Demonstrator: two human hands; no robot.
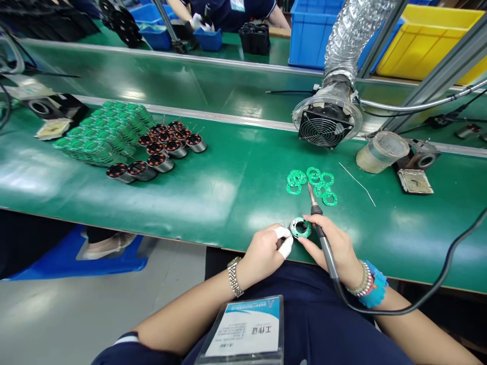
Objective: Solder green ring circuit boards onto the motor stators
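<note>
A motor stator topped with a green ring-shaped circuit board (300,228) stands near the front edge of the green bench. My right hand (338,243) steadies its right side with thumb and fingertips while also holding a soldering iron (326,248). The iron's tip points away from me, towards loose green ring boards (321,185). At the stator's left side, my left hand (268,248), with white covers on two fingertips, is closed in a pinch. Whatever lies between those fingertips is too small to make out.
Wound stators (160,162) and stacked green boards (110,132) stand at left. A fume-extractor fan (323,126) hangs ahead. Solder wire (357,183), a round container (380,152) and an iron stand (416,172) lie right. The iron's cable (429,296) crosses my right forearm. A co-worker's gloved hand (201,23) shows beyond.
</note>
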